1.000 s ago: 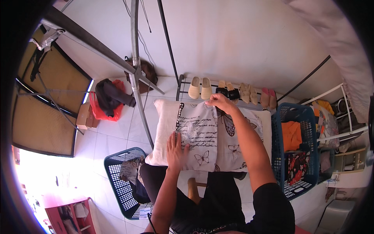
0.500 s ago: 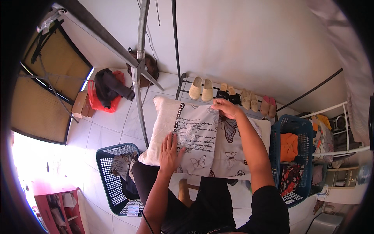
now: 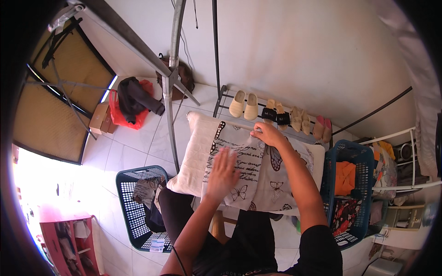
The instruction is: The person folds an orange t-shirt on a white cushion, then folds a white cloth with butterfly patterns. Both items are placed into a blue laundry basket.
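A white cloth (image 3: pixel 264 188) printed with butterflies and dark script lies spread, with a fold down it, over a cream padded cushion (image 3: pixel 189 149) in front of me. My left hand (image 3: pixel 222 175) is flat over the script part, its fingers stretched and somewhat blurred by motion. At the cloth's far edge, my right hand (image 3: pixel 268 134) pinches the fabric between thumb and fingers. The cushion's cream cover shows bare on the left, beyond the cloth's side.
Blue-green plastic baskets with clothes stand on both sides, one at left (image 3: pixel 124 202) and one at right (image 3: pixel 363 184). Behind the cushion is a low rack (image 3: pixel 216 108) with several pairs of footwear. A metal frame pole (image 3: pixel 169 115) rises close by at the left.
My left hand has slid rightward and farther away across the script part of the cloth. My right hand keeps its pinch at the far edge. The whole view has shifted slightly.
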The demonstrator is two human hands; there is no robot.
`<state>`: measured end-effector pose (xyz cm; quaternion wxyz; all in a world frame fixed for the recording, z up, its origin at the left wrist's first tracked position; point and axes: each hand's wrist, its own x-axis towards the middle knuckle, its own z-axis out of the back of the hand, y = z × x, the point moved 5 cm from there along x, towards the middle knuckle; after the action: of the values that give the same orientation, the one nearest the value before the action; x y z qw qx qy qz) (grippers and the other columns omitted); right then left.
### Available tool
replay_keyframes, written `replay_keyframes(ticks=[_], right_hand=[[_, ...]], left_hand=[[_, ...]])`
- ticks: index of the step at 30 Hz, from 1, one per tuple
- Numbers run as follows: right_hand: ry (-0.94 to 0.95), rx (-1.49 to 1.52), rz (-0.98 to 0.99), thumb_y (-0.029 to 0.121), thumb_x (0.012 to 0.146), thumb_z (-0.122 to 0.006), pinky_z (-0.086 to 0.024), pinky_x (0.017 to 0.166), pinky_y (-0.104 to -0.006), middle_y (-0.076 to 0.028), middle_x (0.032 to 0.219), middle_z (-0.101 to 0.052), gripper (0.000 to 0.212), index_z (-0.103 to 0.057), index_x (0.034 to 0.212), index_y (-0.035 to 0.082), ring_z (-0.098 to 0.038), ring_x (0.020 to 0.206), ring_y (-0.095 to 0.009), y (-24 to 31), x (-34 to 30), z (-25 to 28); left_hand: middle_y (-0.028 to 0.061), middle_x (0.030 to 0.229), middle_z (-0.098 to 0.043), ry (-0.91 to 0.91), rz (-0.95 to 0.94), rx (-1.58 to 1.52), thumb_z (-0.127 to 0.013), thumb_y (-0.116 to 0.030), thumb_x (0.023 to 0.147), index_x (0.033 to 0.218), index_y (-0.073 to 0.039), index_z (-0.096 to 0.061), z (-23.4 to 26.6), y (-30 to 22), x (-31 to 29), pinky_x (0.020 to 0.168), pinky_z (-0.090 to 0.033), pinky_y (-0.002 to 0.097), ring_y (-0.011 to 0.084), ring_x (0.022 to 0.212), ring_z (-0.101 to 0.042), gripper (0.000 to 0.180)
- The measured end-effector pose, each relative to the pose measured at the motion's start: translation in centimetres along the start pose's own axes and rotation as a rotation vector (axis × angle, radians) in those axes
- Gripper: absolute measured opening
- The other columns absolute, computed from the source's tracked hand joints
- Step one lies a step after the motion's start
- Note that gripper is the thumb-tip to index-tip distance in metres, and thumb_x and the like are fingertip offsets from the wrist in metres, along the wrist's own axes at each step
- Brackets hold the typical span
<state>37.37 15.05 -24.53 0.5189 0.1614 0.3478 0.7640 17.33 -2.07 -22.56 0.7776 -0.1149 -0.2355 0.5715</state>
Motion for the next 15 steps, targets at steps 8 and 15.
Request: replay_keyframes(ticks=[8,15], right_hand=[[-0.322,0.024,0.001,0.020,0.091,-0.071,-0.048,0.076,-0.0419,-0.019,0.098,-0.066,0.024,-0.061,0.104,0.003,-0.063,0.086,-0.033,-1.2,-2.0,1.6],[-0.529,-0.354,0.117,0.023,0.098,-0.059,-0.037,0.110,-0.0507,-0.024,0.141,-0.051,0.041,-0.055,0.134,0.003,-0.047,0.133,-0.040,8.5,-9.2,-6.0]], left_hand=[[0.0165,0.162,-0.030,0.167,-0.039,0.106,-0.067,-0.053,0.086,0.155,-0.016,-0.037,-2.9,-1.2,0.5,0.122,-0.013,0.0584,0.0369,0.152,-0.021,0.085],[0.0169,0.163,-0.028,0.182,0.004,0.131,-0.066,-0.056,0.085,0.157,-0.016,-0.034,-3.2,-1.0,-0.1,0.121,-0.010,0.0606,0.0367,0.153,-0.018,0.088]])
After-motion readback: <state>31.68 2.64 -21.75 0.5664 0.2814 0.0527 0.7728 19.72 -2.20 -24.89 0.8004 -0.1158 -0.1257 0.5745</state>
